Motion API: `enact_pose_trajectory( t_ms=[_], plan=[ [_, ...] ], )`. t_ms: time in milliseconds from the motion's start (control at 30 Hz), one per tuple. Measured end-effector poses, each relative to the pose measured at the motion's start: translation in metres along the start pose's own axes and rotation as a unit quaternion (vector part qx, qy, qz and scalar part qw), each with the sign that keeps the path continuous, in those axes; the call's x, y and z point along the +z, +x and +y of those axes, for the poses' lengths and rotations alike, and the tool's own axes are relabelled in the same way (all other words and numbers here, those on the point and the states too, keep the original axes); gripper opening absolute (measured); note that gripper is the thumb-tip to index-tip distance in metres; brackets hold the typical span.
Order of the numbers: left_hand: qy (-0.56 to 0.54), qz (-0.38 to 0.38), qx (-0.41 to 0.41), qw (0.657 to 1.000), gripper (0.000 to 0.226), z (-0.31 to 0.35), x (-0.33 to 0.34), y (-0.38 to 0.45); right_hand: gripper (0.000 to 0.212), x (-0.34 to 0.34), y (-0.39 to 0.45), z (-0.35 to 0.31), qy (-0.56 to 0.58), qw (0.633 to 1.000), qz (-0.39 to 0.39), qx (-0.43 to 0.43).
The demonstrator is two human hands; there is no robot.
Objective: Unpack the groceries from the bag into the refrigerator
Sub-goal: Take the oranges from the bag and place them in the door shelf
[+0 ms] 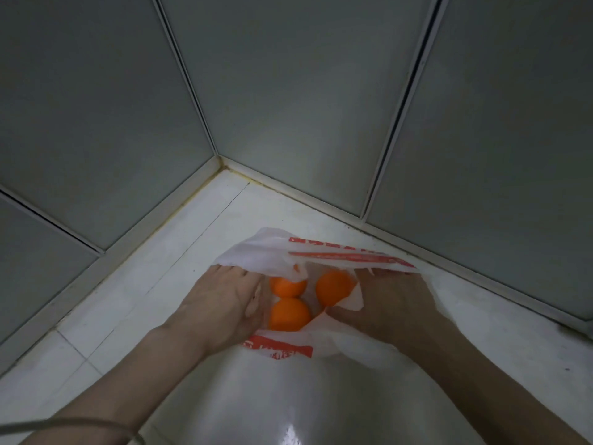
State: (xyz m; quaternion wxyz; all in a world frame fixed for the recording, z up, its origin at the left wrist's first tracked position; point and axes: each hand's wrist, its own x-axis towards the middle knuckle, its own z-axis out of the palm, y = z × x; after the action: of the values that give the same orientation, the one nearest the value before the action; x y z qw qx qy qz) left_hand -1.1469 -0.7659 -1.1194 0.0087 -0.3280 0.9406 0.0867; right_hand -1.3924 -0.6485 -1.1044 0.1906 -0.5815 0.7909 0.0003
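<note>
Both hands, left [221,303] and right [390,303], grip the bag [272,252] edges, spreading it open on the white floor [128,316]. Three oranges [288,313] inside, no fridge visible, so unpacking looks barely started

Both hands spread a white plastic bag [266,252] w/ red print on a glossy white floor [122,309]. L hand [221,303] and R hand [390,303] hold the opening apart. Three oranges [288,314] inside, btwn the hands.
</note>
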Motion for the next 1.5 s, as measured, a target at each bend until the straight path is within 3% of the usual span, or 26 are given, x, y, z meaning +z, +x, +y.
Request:
enact_pose_trajectory(
  t_ms=[67, 200, 333, 400, 533, 633, 700, 767, 867, 967, 1033, 1167, 1267, 1400, 1500],
  plan=[
    [-0.018, -0.038, -0.006, 0.999, 0.040, -0.006, -0.012, -0.007, 0.063, -0.011, 0.002, 0.000, 0.029, 0.999, -0.022, 0.002],
    [-0.052, -0.071, 0.012, 0.996, 0.044, -0.013, -0.026, -0.017, 0.059, -0.026, 0.002, -0.006, 0.043, 0.999, -0.001, -0.030],
    [-0.076, 0.005, 0.034, 0.996, 0.032, -0.002, -0.048, -0.031, 0.040, -0.042, 0.002, -0.020, 0.185, 0.978, 0.046, -0.080],
    [-0.085, 0.054, 0.015, 0.995, 0.029, 0.002, -0.055, -0.040, 0.044, -0.046, 0.005, -0.028, 0.217, 0.970, 0.050, -0.095],
    [-0.116, 0.144, -0.112, 0.976, 0.043, -0.008, -0.049, -0.058, 0.063, -0.042, 0.012, -0.037, 0.208, 0.970, 0.047, -0.120],
    [-0.150, 0.236, -0.193, 0.941, 0.035, -0.001, -0.042, -0.064, 0.068, -0.038, 0.011, -0.040, 0.197, 0.970, 0.054, -0.133],
    [-0.134, 0.317, -0.146, 0.928, 0.030, 0.012, -0.046, -0.064, 0.066, -0.037, 0.011, -0.043, 0.189, 0.970, 0.067, -0.136],
    [-0.118, 0.356, -0.016, 0.927, 0.030, 0.033, -0.054, -0.061, 0.065, -0.036, 0.011, -0.044, 0.189, 0.969, 0.078, -0.138],
    [-0.119, 0.287, 0.206, 0.928, 0.025, 0.071, -0.060, -0.043, 0.063, -0.033, 0.013, -0.043, 0.185, 0.970, 0.076, -0.141],
    [-0.122, 0.181, 0.279, 0.935, 0.023, 0.094, -0.047, -0.013, 0.063, -0.033, 0.015, -0.036, 0.237, 0.959, 0.062, -0.141],
    [-0.086, 0.154, 0.237, 0.955, 0.023, 0.084, -0.035, 0.004, 0.061, -0.030, 0.014, -0.028, 0.268, 0.951, 0.066, -0.138],
    [-0.024, 0.176, 0.117, 0.977, 0.030, 0.049, -0.027, 0.021, 0.051, -0.028, 0.008, -0.023, 0.200, 0.973, 0.083, -0.082],
    [0.025, 0.130, 0.053, 0.990, 0.054, 0.035, -0.031, 0.026, 0.048, -0.029, -0.001, -0.038, 0.136, 0.986, 0.033, -0.089],
    [0.092, 0.037, -0.033, 0.994, 0.079, 0.019, -0.028, 0.026, 0.069, -0.018, -0.002, -0.044, 0.046, 0.996, -0.030, -0.077],
    [0.124, 0.021, -0.055, 0.991, 0.091, 0.010, -0.025, 0.022, 0.092, -0.008, 0.001, -0.034, -0.029, 0.996, -0.078, -0.026]
  ],
)
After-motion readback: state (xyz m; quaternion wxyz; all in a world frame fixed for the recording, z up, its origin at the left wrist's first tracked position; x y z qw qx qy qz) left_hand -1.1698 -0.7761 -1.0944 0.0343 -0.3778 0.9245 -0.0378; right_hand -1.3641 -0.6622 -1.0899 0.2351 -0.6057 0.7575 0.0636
